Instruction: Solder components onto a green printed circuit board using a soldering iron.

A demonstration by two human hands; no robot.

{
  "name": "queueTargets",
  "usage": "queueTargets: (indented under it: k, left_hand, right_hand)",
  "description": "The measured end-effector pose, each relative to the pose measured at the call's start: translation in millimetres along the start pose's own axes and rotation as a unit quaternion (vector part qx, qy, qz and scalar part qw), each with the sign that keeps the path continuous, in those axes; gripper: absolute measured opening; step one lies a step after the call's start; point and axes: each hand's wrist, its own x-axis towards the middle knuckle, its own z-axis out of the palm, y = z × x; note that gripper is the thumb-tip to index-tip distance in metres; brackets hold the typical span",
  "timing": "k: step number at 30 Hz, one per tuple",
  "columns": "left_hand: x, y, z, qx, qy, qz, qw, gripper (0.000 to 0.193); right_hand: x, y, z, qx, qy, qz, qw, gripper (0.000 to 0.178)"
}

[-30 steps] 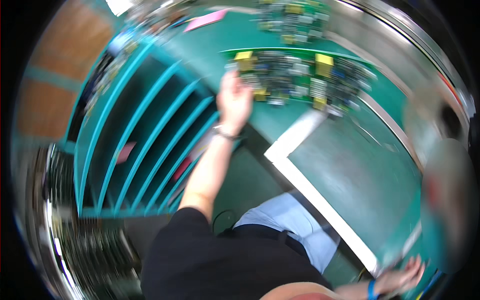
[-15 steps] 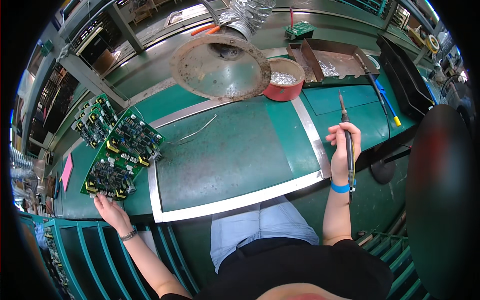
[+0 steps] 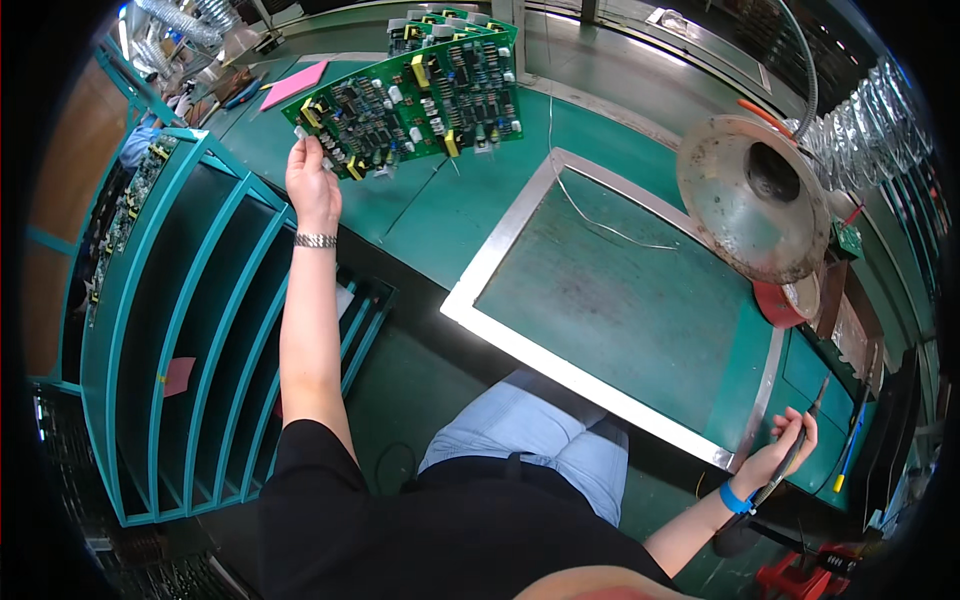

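Green circuit board (image 3: 425, 95), tilted with its component side showing, is above the left part of the bench (image 3: 440, 215), more boards (image 3: 462, 22) close behind. Fingers of the left hand (image 3: 313, 185) pinch its near left corner; whether it touches the bench I cannot tell. At the bench's front edge, near the right corner, the right hand (image 3: 780, 455) is loosely curled around a soldering iron (image 3: 796, 450), tip pointing up. Between the hands lies a metal frame (image 3: 590, 388), a thin wire (image 3: 610, 234) crossing its far left corner. Toward the back edge, a dusty funnel (image 3: 740, 240) overhangs a red tin (image 3: 778, 305).
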Motion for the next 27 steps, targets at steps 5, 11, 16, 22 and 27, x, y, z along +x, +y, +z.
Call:
queueTargets:
  k: [5,11,16,22,27]
  left_hand:
    - [30.9,-0.7,-23.5,0.032,0.024,-0.032,0.999,0.011]
    - [48.5,-17.4,-46.5,0.014,-0.007,-0.069,0.998,0.011]
    - [73.7,-28.0,-57.0,0.003,-0.028,-0.09,0.996,0.013]
    - [129.2,-55.1,-56.3,0.003,-0.031,-0.096,0.995,0.017]
    - [173.5,-90.2,-39.3,0.044,-0.062,-0.109,0.991,0.017]
  right_hand:
    - [1.9,3.1,-2.8,-0.028,0.014,-0.022,0.999,0.015]
    - [1.2,-5.7,0.9,-0.034,0.016,0.008,0.999,0.017]
    - [2.3,-2.5,-0.1,-0.049,0.011,0.019,0.999,0.017]
    - [4.1,0.3,0.1,-0.065,0.011,0.004,0.998,0.018]
    - [3.6,-0.4,2.2,-0.064,0.023,0.021,0.997,0.017]
